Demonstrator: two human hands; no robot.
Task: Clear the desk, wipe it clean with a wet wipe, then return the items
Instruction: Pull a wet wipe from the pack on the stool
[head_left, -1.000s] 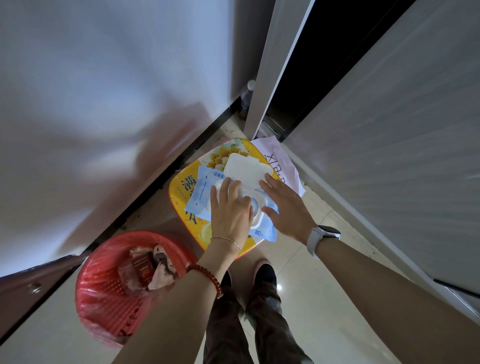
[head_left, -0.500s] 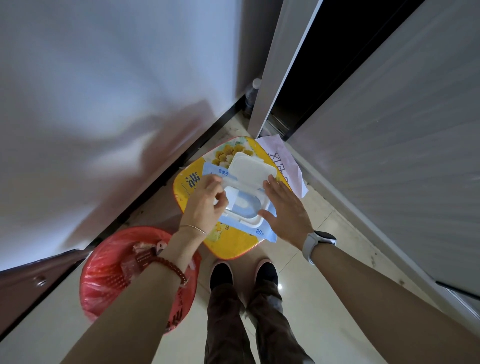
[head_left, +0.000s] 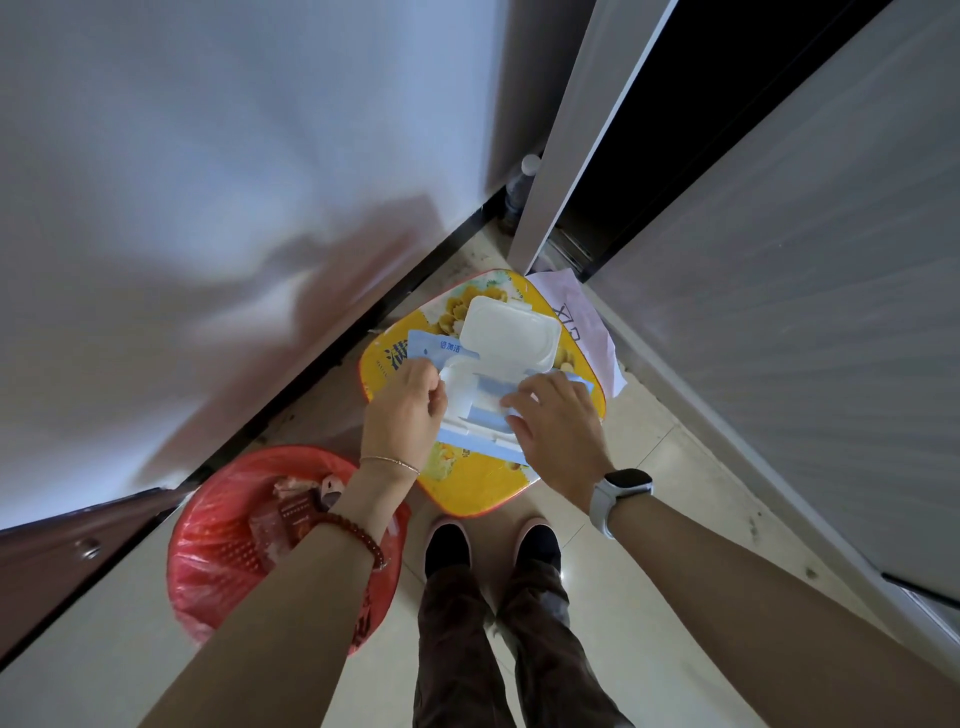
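Note:
A blue wet wipe pack (head_left: 470, 402) lies on a yellow flowered stool (head_left: 467, 491) on the floor. Its white flip lid (head_left: 511, 332) stands open, folded back. My left hand (head_left: 405, 410) pinches the pack's left edge beside the opening. Over the pack's right side lies my right hand (head_left: 558, 431), a watch on its wrist, with its fingertips at the rim of the opening. Whether those fingertips pinch a wipe is hidden.
A red bin (head_left: 223, 535) lined with a red bag and holding rubbish stands at lower left, under my left forearm. A pink printed paper (head_left: 584, 312) lies behind the stool. A bottle (head_left: 522, 182) stands in the corner by the door frame. Walls close in on both sides.
My left hand slid from on top of the pack to its left edge, uncovering the opening. The right hand's fingertips moved in onto the rim of the opening.

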